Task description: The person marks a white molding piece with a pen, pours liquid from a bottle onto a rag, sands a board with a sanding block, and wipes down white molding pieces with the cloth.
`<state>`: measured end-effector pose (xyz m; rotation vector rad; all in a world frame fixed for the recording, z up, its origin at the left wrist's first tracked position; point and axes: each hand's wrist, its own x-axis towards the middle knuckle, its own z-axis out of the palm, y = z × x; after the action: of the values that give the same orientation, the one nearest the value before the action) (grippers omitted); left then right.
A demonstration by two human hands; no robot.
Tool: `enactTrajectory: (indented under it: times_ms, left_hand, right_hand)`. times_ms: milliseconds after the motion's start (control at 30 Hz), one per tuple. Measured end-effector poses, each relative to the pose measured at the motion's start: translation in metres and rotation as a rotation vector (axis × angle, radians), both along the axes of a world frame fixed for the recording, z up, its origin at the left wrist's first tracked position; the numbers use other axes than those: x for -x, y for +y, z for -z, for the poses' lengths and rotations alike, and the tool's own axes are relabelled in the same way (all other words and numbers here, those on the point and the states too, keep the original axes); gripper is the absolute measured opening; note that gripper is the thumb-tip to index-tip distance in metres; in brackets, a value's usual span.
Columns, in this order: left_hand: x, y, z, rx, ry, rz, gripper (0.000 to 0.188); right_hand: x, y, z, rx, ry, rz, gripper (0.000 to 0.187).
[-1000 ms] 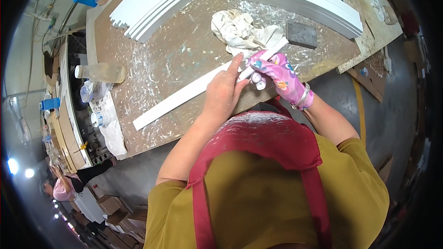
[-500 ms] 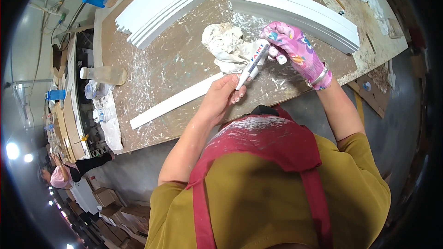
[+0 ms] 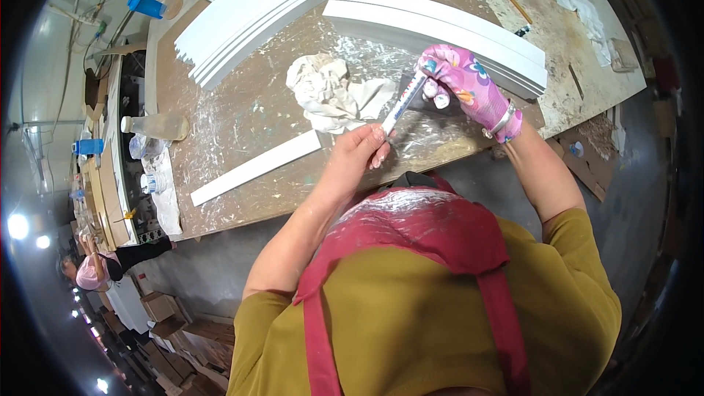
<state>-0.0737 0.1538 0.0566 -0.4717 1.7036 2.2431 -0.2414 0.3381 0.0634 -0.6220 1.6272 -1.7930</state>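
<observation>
A slim white paint marker point(image 3: 405, 101) is held at a slant between my two hands, above the near edge of the worktable. My bare left hand point(image 3: 361, 148) pinches its lower end with thumb and fingers. My right hand point(image 3: 460, 81), in a pink flowered glove with pale, paint-smeared fingertips, grips its upper end. Just left of the marker lies a crumpled off-white rag point(image 3: 323, 92). One white strip point(image 3: 257, 167) rests on the table left of my left hand, apart from it.
Two stacks of white strips, one at the far left point(image 3: 253, 18) and one at the far right point(image 3: 433, 26), stand on the paint-spattered table point(image 3: 242, 106). A bottle point(image 3: 158, 127) lies along the left edge. Farther off at the lower left is another person point(image 3: 95, 268).
Both hands still hold the marker. The rag, strip and stacks appear farther left in the picture, and the single strip's right end now shows clear of my left hand.
</observation>
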Motion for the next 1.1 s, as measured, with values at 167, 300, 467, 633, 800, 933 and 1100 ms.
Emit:
enactTrajectory:
  times_ms: [167, 300, 467, 633, 800, 933, 1100]
  left_hand:
    - [0.028, 0.019, -0.012, -0.093, 0.003, -0.009, 0.032]
    - [0.053, 0.024, -0.039, -0.086, 0.036, 0.006, 0.044]
    - [0.041, -0.02, -0.027, 0.483, 0.119, -0.16, 0.035]
    - [-0.026, -0.082, 0.006, 1.009, -0.051, -0.398, 0.032]
    - [-0.085, -0.098, 0.034, 1.133, -0.177, -0.539, 0.034]
    - [-0.086, -0.104, 0.046, 1.237, -0.242, -0.502, 0.036]
    - [-0.079, -0.109, 0.049, 1.336, -0.304, -0.479, 0.04]
  right_hand:
    - [0.026, 0.029, -0.013, 0.104, 0.013, -0.034, 0.025]
    - [0.065, 0.039, -0.018, 0.062, 0.019, 0.008, 0.029]
    - [0.133, 0.059, -0.042, 0.067, 0.184, 0.185, 0.021]
    - [0.274, 0.092, -0.054, 0.136, 0.274, 0.52, 0.014]
    - [0.395, 0.038, -0.033, 0.349, 0.259, 0.556, 0.013]
    - [0.486, -0.009, -0.01, 0.123, 0.48, 0.592, 0.022]
    - [0.532, -0.069, 0.006, -0.402, 1.176, 0.834, 0.024]
